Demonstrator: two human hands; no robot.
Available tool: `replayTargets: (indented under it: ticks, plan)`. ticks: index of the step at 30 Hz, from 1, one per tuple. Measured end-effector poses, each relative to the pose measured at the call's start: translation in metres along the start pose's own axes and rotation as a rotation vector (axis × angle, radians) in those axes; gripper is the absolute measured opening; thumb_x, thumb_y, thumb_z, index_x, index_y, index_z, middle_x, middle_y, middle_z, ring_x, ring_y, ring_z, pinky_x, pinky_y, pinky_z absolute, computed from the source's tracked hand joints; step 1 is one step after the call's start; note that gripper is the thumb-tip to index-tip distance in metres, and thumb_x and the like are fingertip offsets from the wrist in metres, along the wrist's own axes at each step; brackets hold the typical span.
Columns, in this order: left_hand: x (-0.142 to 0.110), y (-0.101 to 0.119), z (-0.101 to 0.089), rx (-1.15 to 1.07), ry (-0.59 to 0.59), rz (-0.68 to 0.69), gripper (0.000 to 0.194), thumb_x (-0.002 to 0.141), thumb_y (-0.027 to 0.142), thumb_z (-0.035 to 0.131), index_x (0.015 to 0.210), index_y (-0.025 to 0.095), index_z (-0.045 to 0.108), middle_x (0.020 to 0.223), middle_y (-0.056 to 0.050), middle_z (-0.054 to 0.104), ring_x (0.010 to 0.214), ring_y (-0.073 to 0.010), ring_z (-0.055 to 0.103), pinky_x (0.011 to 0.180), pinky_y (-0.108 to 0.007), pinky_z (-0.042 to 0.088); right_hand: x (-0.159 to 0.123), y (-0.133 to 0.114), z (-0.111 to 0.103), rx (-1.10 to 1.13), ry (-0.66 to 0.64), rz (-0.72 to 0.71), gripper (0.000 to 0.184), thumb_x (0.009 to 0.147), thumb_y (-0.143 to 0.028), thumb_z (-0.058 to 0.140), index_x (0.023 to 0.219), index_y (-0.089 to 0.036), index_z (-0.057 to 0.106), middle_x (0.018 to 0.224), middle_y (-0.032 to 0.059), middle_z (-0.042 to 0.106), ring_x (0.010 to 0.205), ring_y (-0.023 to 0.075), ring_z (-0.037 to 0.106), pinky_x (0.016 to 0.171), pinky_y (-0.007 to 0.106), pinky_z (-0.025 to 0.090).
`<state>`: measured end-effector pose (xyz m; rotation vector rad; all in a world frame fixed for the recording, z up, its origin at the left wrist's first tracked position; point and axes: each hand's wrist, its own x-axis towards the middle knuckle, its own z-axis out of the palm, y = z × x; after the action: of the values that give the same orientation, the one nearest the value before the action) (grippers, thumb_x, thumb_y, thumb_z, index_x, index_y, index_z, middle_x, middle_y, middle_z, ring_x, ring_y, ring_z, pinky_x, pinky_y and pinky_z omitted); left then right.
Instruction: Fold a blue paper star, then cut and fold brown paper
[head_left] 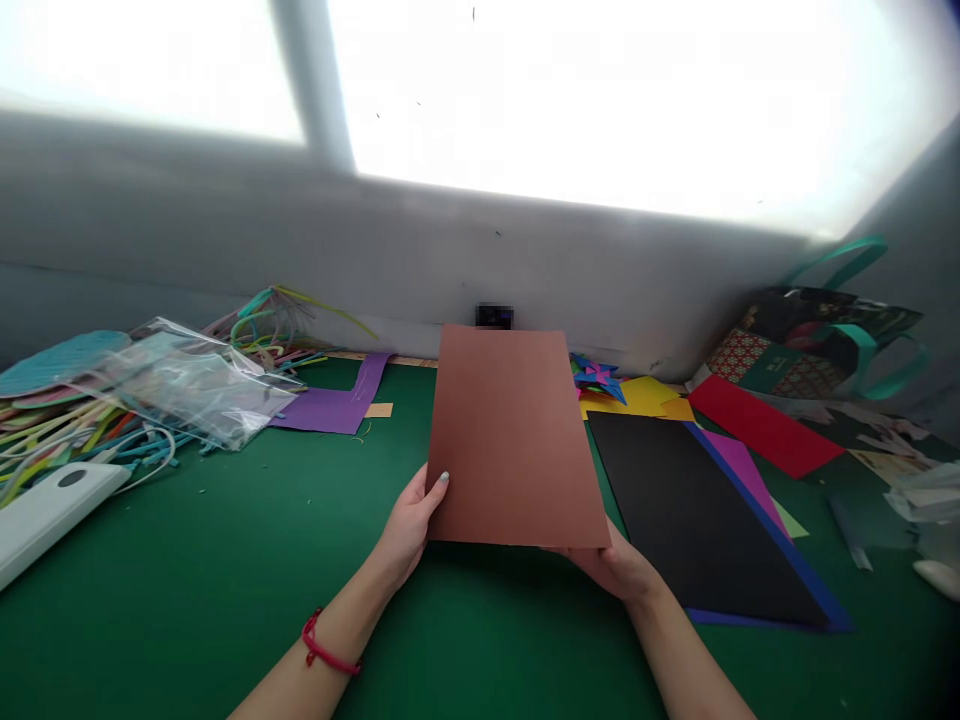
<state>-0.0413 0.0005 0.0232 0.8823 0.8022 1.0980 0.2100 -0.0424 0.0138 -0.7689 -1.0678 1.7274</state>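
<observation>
A brown sheet of card [514, 440] is held up over the green tabletop, tilted toward me. My left hand [409, 520] grips its lower left edge, thumb on the front face and the other fingers behind. At the lower right corner, my right hand [619, 565] supports the sheet from beneath, with most of its fingers hidden by the card. Just right of it lies a black sheet [697, 510] on top of a blue sheet [814, 585], with a magenta sheet [739, 465] showing beside them.
Purple paper [322, 410] lies at the back left near a clear plastic bag [225, 390] and a pile of coloured strips. A white device [52, 520] sits at far left. Red paper [765, 425], yellow paper [637, 397], a paper star [598, 376] and a patterned gift bag [795, 355] are at right.
</observation>
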Motion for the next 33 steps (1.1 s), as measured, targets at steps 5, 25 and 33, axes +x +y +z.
replayTargets:
  ticks: [5,25,33]
  plan:
    - [-0.003,-0.002,0.005,0.014,-0.115,-0.006,0.051,0.083,0.034,0.049,0.131,0.026,0.032,0.135,-0.004,0.038,0.12,-0.0249,0.039,0.095,-0.037,0.04,0.004,0.001,0.003,0.008,0.075,-0.063,0.085,0.055,-0.059,0.066,0.129,-0.033,0.034,0.138,0.0053,0.033,0.123,0.0284,0.033,0.095,0.044,0.033]
    - [0.005,0.005,-0.011,0.088,-0.178,-0.122,0.04,0.084,0.044,0.04,0.111,0.015,0.044,0.077,-0.008,0.062,0.058,-0.0187,0.061,0.039,-0.025,0.048,0.01,0.009,-0.005,0.103,0.333,-0.073,0.055,0.076,-0.035,0.058,0.127,-0.034,0.037,0.129,0.0008,0.047,0.117,0.0251,0.042,0.096,0.041,0.036]
    - [0.006,0.006,-0.008,0.112,0.036,0.03,0.041,0.076,0.033,0.057,0.111,0.02,0.039,0.072,0.002,0.051,0.056,-0.0171,0.064,0.046,-0.024,0.05,0.015,-0.003,0.011,0.238,0.261,-0.104,0.069,0.073,-0.071,0.026,0.126,-0.029,0.042,0.131,0.0046,0.044,0.122,0.0282,0.036,0.095,0.046,0.035]
